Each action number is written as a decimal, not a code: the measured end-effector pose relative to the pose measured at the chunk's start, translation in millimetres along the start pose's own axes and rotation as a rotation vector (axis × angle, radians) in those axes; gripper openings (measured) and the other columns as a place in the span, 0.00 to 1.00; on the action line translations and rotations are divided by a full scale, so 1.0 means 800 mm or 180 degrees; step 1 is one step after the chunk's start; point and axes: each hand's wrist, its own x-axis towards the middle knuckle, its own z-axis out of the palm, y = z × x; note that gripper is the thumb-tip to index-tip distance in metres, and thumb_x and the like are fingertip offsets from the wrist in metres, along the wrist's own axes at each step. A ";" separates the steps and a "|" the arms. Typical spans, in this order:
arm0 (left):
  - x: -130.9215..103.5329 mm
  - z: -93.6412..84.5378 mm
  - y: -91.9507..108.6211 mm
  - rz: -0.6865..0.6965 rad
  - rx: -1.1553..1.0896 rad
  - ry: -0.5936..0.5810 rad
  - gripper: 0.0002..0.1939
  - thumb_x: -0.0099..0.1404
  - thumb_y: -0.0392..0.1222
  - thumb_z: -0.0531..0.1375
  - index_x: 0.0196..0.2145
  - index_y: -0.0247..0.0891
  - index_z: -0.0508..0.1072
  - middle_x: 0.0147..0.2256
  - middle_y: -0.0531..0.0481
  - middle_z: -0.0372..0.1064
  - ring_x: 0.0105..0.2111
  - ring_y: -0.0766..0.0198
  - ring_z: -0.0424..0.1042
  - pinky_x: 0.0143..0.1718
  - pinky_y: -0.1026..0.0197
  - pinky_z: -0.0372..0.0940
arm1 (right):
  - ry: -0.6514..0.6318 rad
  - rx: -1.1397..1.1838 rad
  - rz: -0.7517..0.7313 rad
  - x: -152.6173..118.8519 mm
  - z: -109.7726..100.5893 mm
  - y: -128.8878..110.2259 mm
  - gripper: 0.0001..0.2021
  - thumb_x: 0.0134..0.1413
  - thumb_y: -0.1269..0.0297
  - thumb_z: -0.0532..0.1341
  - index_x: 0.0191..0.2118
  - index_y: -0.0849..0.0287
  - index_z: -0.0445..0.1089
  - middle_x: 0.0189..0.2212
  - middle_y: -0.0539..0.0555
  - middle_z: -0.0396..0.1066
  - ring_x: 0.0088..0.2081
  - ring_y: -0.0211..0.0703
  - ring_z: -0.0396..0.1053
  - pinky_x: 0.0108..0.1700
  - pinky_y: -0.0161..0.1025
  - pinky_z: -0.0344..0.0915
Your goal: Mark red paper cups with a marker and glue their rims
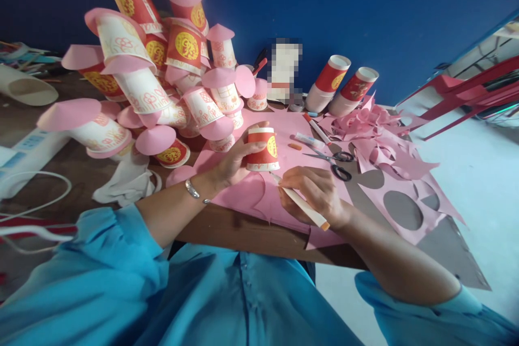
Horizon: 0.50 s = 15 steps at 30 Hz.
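Head view: both of my hands are over the table, close to each other but not touching.
Left hand: my left hand is closed round the red paper cup, thumb across its front.
Red paper cup: held above the pink sheet, narrow base up, wide white rim down, a gold emblem on its side.
Right hand: my right hand is clamped on the marker, a cream barrel with an orange end.
Marker tip: just beside the cup's lower rim; I cannot tell whether it touches.
Wrist and sleeves: a silver bracelet on my left wrist, blue sleeves on both arms.
Beyond my right hand: black-handled scissors, blades apart, then a small orange cap, a glue tube and a red pen.
Right side: curled pink scraps, with a pink offcut nearer me, round holes cut through it.
Far edge: two stacks of nested cups lean before the blue wall.
Left side: a crowd of decorated cups, many with pink cone tops; nearer me, a crumpled white cloth.
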 end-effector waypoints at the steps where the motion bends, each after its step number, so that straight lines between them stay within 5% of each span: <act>1: 0.000 0.001 0.002 -0.0014 -0.0096 0.0043 0.36 0.62 0.49 0.71 0.67 0.52 0.72 0.52 0.47 0.77 0.49 0.52 0.76 0.45 0.53 0.75 | 0.0015 0.0003 0.0003 0.001 0.000 0.000 0.12 0.65 0.78 0.63 0.45 0.52 0.67 0.30 0.47 0.77 0.30 0.40 0.79 0.31 0.36 0.75; 6: 0.002 0.004 0.003 -0.0091 -0.0329 0.0142 0.36 0.57 0.47 0.75 0.63 0.54 0.75 0.41 0.50 0.76 0.40 0.55 0.74 0.38 0.55 0.73 | 0.0132 0.0042 0.0001 0.002 -0.001 -0.002 0.13 0.64 0.79 0.65 0.47 0.54 0.68 0.31 0.48 0.78 0.32 0.41 0.81 0.33 0.36 0.77; 15: 0.007 -0.001 -0.004 -0.0184 -0.0590 0.0186 0.35 0.61 0.48 0.73 0.65 0.53 0.71 0.54 0.50 0.77 0.51 0.50 0.79 0.52 0.49 0.75 | 0.0095 0.0043 0.0014 0.002 -0.002 0.000 0.12 0.65 0.77 0.65 0.48 0.53 0.69 0.32 0.49 0.80 0.33 0.42 0.81 0.33 0.37 0.79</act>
